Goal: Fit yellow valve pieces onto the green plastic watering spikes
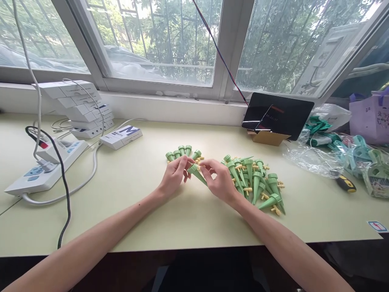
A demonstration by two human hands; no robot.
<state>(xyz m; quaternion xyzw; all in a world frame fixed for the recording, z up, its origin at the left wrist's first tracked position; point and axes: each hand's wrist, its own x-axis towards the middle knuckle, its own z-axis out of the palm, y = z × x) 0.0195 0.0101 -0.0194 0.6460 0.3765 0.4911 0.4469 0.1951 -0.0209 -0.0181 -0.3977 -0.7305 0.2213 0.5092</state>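
Between my two hands is a green plant watering spike (198,175), its capped end to the left and its point slanting down to the right. My left hand (174,175) has its fingers closed at the capped end. My right hand (219,180) pinches near the spike's yellow valve, which the fingers partly hide. Behind my left hand stand several similar green spikes (181,150), caps up, their lower parts hidden by the hand. Beside my right hand lies a loose pile of green spikes (257,176) with yellow valves, pointing in various directions.
On the left are a power strip (57,162) with cables, stacked white boxes (82,107) and a single box (121,136). A tablet (278,113) leans at the back, a phone in front of it. Plastic wrapping (313,158) and a yellow-black tool (345,183) lie to the right.
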